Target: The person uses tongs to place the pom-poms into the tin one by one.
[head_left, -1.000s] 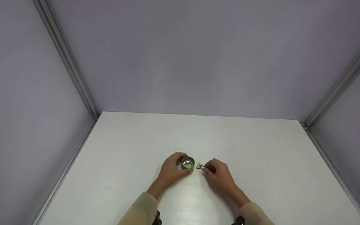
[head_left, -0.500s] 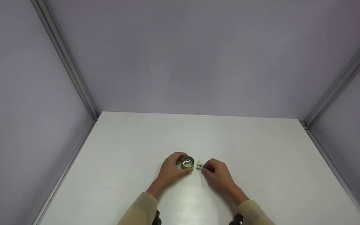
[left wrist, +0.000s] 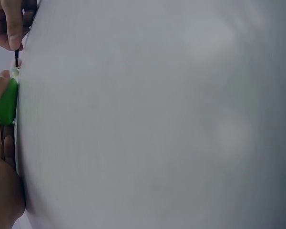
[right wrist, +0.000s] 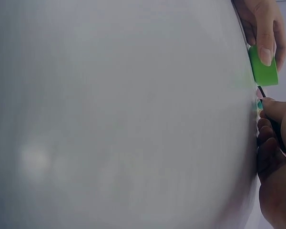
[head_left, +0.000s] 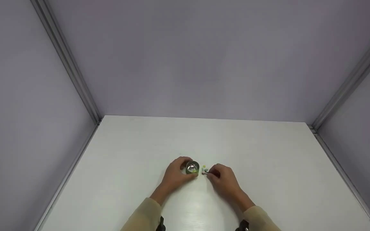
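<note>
On the white table (head_left: 133, 179) the left hand (head_left: 175, 175) curls its fingers round a small green can (head_left: 192, 167) with a shiny top, holding it upright near the table's middle; in the right wrist view a thumb lies across the can's green wall. The right hand (head_left: 224, 180) pinches a thin dark tool (head_left: 206, 172) between thumb and fingertips, its tip pointing at a few tiny pale and green bits (head_left: 204, 168) that lie on the table just beside the can. The step looks like fine picking at those bits with the tool. To do it well, the left hand should keep the can steady and close, so that nothing has far to go. The right should work low and slowly, with the wrist rested on the table, and grip lightly, since such small bits are likely to flick away. What the bits are is too small to tell.
</note>
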